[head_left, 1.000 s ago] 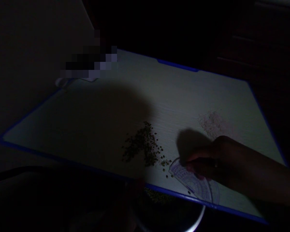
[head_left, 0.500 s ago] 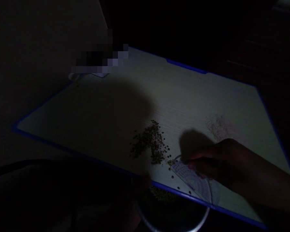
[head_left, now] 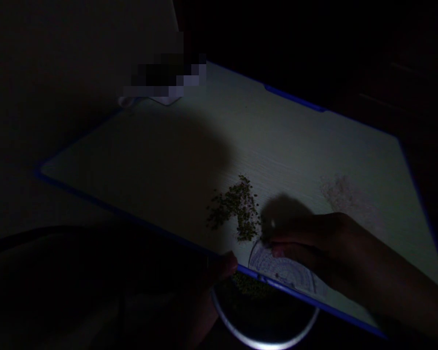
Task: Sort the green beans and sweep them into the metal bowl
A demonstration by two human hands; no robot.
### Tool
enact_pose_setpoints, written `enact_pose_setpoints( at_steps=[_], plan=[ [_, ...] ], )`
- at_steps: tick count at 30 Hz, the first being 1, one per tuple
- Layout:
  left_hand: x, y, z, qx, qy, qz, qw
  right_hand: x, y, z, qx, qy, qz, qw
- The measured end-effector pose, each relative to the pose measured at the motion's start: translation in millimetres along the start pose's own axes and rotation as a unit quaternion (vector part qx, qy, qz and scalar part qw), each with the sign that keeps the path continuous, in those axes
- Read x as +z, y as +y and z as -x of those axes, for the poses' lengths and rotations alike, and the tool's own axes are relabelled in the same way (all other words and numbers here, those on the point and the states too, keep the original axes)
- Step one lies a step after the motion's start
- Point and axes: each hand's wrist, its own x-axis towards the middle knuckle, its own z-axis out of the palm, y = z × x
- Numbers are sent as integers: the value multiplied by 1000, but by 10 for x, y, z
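Observation:
My right hand (head_left: 314, 243) is closed on a clear half-round protractor (head_left: 282, 270), laid flat on the white board (head_left: 295, 131). The protractor's straight edge lies along the board's blue near rim. To its left sits a loose pile of small green seeds or beans (head_left: 237, 209) mixed with pale bits. My left hand (head_left: 206, 306) is at the near rim, its thumb on the board's edge; its other fingers are hidden in the dark. Below this edge stands a round metal-rimmed bowl (head_left: 270, 344) with more green grains (head_left: 253, 287) inside.
A patch of pale, pinkish grains (head_left: 346, 194) lies at the right of the board, beyond my right hand. At the far left corner is a pale object (head_left: 168, 95), partly blurred out. The surroundings are very dark, and a shadow covers the board's left part.
My right hand has drawn the protractor left and toward the near rim; the loose grains beside it are gone from the edge. My left thumb now shows over the rim. The view has shifted slightly.

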Motion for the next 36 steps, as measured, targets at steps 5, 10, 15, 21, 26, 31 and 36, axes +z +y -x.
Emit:
enact_pose_setpoints(
  at_steps=[5, 10, 15, 21, 26, 31, 36],
  plan=[
    [22, 6, 10, 13, 19, 18, 1000, 9, -32, 23, 15, -11, -16, 1000],
    [-13, -14, 1, 12, -6, 42, 999, -101, 31, 117, 22, 6, -23, 999],
    [-71, -7, 18, 12, 44, 30, 998, -144, 86, 127, 26, 18, 3, 999],
    [-62, 0, 12, 10, 49, 16, 999, -29, 58, 122, 34, -11, 2, 999],
    [-2, 4, 13, 28, 57, 10, 998, -81, 90, 183, 38, -3, -11, 999],
    [-19, 41, 46, -5, 97, 20, 995, -263, 275, 277, 89, 3, -2, 996],
    [-48, 46, 53, -9, 150, 36, 988, -359, 429, 345, 138, 44, -9, 989]
  ],
)
